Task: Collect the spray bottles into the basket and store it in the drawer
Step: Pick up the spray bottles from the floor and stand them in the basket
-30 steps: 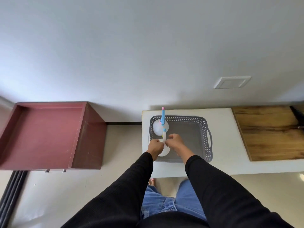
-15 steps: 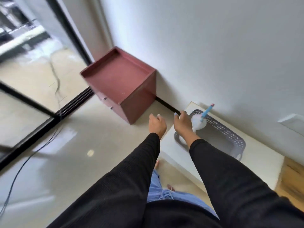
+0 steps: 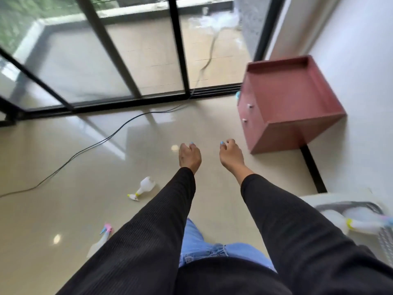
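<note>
Glossy beige floor (image 3: 89, 199) carries two spray bottles (image 3: 143, 188) near left; glass doors (image 3: 110, 58) far, red cabinet (image 3: 291, 103) right. Both hands (image 3: 190, 156) hang loosely curled, empty.

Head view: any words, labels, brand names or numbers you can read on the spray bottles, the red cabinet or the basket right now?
No readable text anywhere.
Spray bottle with yellow nozzle, lying on the floor: no label visible.
Spray bottle with pink and blue nozzle, lying on the floor: none visible, partly hidden by the sleeve.
Bottles in the basket: too blurred to tell.
Red cabinet: plain, no markings, two small knobs only.
</note>
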